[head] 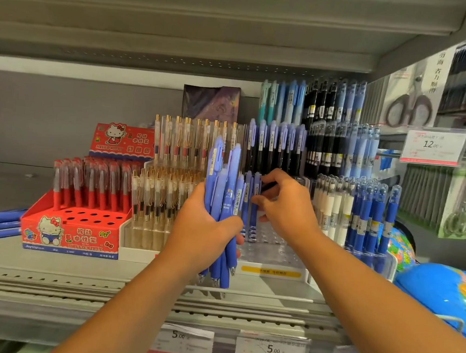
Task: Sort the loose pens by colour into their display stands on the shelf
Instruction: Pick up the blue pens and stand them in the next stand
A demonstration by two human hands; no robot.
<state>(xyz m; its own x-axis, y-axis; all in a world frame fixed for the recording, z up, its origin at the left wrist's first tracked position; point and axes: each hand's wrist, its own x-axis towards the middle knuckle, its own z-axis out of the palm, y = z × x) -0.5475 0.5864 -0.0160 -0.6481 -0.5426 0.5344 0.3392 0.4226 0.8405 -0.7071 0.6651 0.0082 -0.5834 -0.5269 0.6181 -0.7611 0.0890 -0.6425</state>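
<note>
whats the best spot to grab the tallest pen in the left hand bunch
Pinch the tallest pen by its top end, which sticks up clear of the bunch. Come from above with the fingers; lower down the left hand and neighbouring pens cover its barrel.

A stationery shop: price tags [271,351] on the shelf edge [46,295], stocked pen display stands [71,235], packaged scissors [411,107] hanging beside.

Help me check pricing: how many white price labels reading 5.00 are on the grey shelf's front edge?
2. One white 5.00 price label sits on the grey shelf edge left of centre; the second is just to its right. Others may lie outside the frame.
</note>
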